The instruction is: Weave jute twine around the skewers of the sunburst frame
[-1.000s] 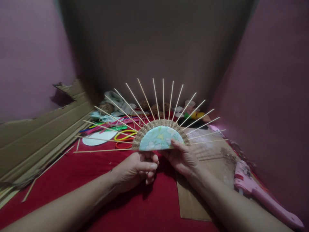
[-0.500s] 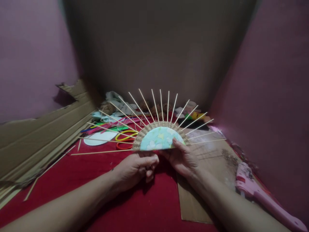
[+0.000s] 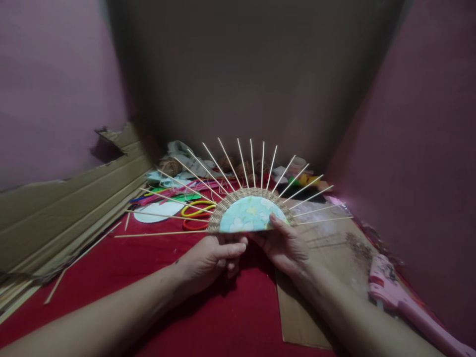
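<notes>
Head view: both hands hold a half-round fan frame (image 3: 248, 214) upright above a red cloth (image 3: 208, 317), in the middle of the scene. Its centre is a half disc covered in pale blue flowered paper, edged by a band of brown woven cord, and thin wooden sticks (image 3: 252, 158) spread out from that band to the left, up and right.

The left hand (image 3: 213, 258) is under the near left part of the flat lower edge. Its fingers are curled together, with the thumb laid across them, pinching that edge. The right hand (image 3: 284, 244) grips the near right corner: the thumb presses on the flowered face and the other fingers are behind the frame, hidden, so how they lie cannot be told.

To the left, sheets of brown cardboard (image 3: 67, 208) lean along the wall, and loose sticks lie on the cloth beside them. Behind the frame, farther off, are a white paper circle (image 3: 154, 212), scissors with yellow and red handles (image 3: 195, 213), a heap of coloured strips (image 3: 174, 191) and balls of brown twine (image 3: 170, 166). To the right, a flat cardboard piece (image 3: 327, 258) lies on the cloth under the right forearm, and a pink glue gun (image 3: 399, 300) lies near the right wall.
</notes>
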Available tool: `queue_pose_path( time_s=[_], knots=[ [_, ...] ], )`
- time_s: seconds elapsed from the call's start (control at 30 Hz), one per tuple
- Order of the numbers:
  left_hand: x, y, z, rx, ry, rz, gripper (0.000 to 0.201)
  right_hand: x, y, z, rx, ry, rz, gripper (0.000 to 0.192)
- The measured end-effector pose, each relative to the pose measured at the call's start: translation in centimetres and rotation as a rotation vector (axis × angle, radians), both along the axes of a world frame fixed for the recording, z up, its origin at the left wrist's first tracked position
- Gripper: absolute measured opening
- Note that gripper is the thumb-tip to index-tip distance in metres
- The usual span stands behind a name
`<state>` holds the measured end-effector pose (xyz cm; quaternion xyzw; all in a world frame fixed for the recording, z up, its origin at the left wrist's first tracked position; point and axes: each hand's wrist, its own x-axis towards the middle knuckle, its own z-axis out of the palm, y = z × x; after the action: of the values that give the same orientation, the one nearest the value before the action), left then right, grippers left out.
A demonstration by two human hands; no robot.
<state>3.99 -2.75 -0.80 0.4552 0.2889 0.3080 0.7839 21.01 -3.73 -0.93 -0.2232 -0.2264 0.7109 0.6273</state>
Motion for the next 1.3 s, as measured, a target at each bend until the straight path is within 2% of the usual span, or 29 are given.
queue_pose_path(
  time_s=[0.13, 0.27, 0.43, 0.63, 0.7, 0.97, 1.3],
  knots=[
    [0.1, 0.1, 0.1, -0.034, -0.080, 0.067, 0.034, -0.1, 0.0, 0.1, 0.018, 0.007, 0.014, 0.029],
    [0.2, 0.5, 0.1, -0.104, -0.116, 0.171, 0.037, -0.3, 0.0, 0.0, 0.024, -0.028, 0.069, 0.026],
    [0.1, 1.0, 0.4, -0.208, -0.163, 0.278, 0.027, -0.2, 0.1, -0.4, 0.052, -0.026, 0.122, 0.025],
    [-0.5, 2.2, 1.1, -0.275, -0.133, 0.463, 0.007, 0.5, 0.8, -0.6, 0.004, 0.042, -0.036, 0.019],
    [-0.7, 2.6, 1.2, -0.301, -0.112, 0.513, 0.007, 0.6, 1.1, -0.6, -0.004, 0.059, -0.061, 0.015],
    [-0.9, 3.2, 1.2, -0.259, -0.043, 0.546, 0.012, 0.4, 1.4, -0.7, 0.015, 0.108, -0.057, 0.017],
    [-1.0, 2.8, 1.1, -0.207, -0.078, 0.466, 0.013, 0.3, 1.4, -1.1, 0.011, 0.081, -0.042, 0.019]
  ],
)
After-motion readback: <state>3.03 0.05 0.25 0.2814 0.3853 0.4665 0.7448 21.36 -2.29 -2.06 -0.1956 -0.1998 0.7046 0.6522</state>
